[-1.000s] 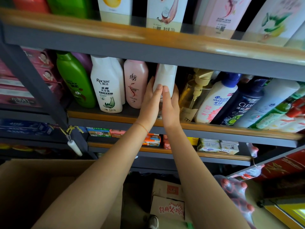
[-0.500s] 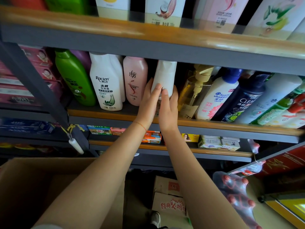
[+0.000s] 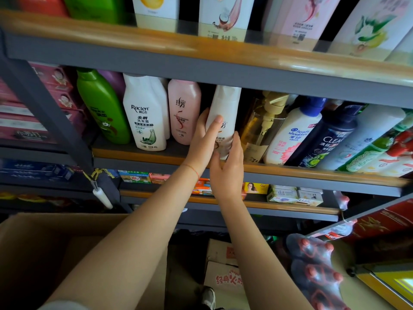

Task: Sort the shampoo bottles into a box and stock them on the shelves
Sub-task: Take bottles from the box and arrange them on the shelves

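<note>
A white shampoo bottle [image 3: 225, 104] stands tilted on the middle shelf [image 3: 138, 154], between a pink bottle [image 3: 184, 108] and a clear gold pump bottle [image 3: 259, 130]. My left hand [image 3: 201, 139] grips its left side, thumb laid across the front label. My right hand [image 3: 229, 168] cups the bottle's lower end from the front and right, fingers reaching up its right side. The bottle's base is hidden behind my hands. An open cardboard box [image 3: 33, 242] sits below at the lower left, under my left forearm.
Left of the pink bottle stand a white Raclen bottle [image 3: 145, 113] and a green bottle [image 3: 100, 104]. Blue and white bottles lean at the right [image 3: 297, 135]. The upper shelf [image 3: 201, 54] hangs close above. Soap packs fill the lower shelf [image 3: 288, 194]; cartons lie on the floor [image 3: 223, 276].
My left thumb has come round onto the bottle's front. My right hand has slid down to the bottle's lower end. The bottle now leans, its bottom nearer the shelf's front edge.
</note>
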